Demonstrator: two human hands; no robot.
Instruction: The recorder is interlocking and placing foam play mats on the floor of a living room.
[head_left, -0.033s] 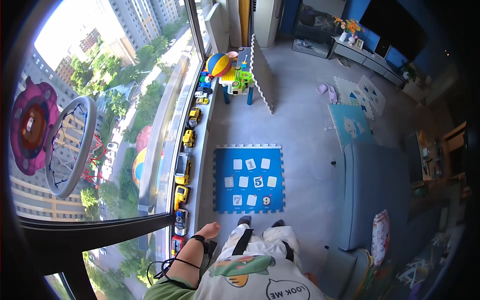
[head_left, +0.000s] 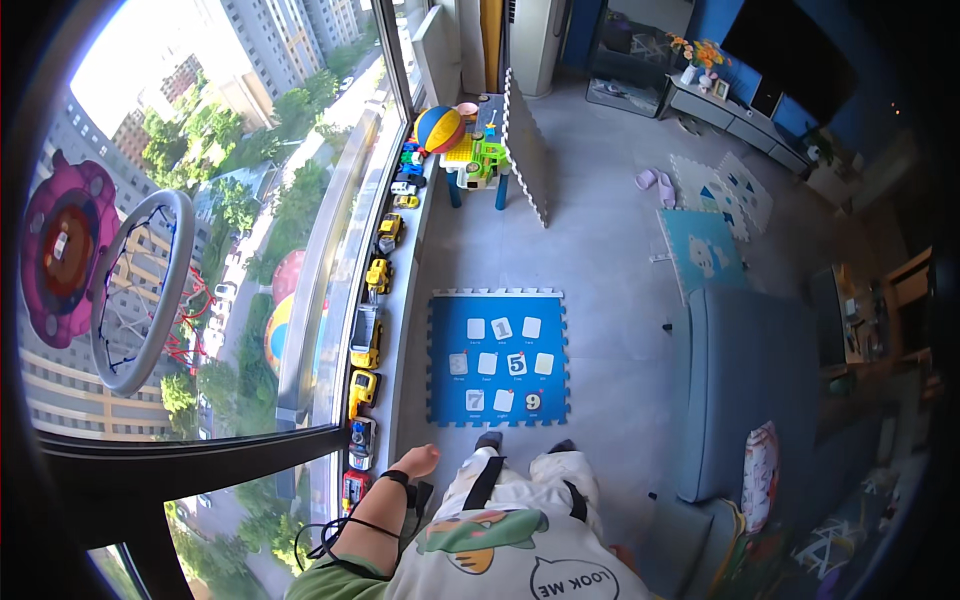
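Observation:
My left hand (head_left: 418, 460) hangs at my left side, its fingers curled closed and nothing showing in them. Around that wrist is a black band (head_left: 397, 477) with a thin dark cable looping off it. My right hand is out of sight beside my body. Just ahead of my feet, a blue foam number mat (head_left: 440, 345) lies flat on the floor. White squares and number pieces, such as a grey seven (head_left: 475, 400) and a dark five (head_left: 516, 363), sit in rows on it. Neither hand touches the mat.
Toy trucks, including a yellow one (head_left: 363, 392), line the window ledge at left. A toy basketball hoop (head_left: 182, 290) hangs on the glass. Ahead stands a play table with a striped ball (head_left: 438, 130), next to an upright foam panel (head_left: 524, 160). A blue-grey sofa (head_left: 740, 380) is at right.

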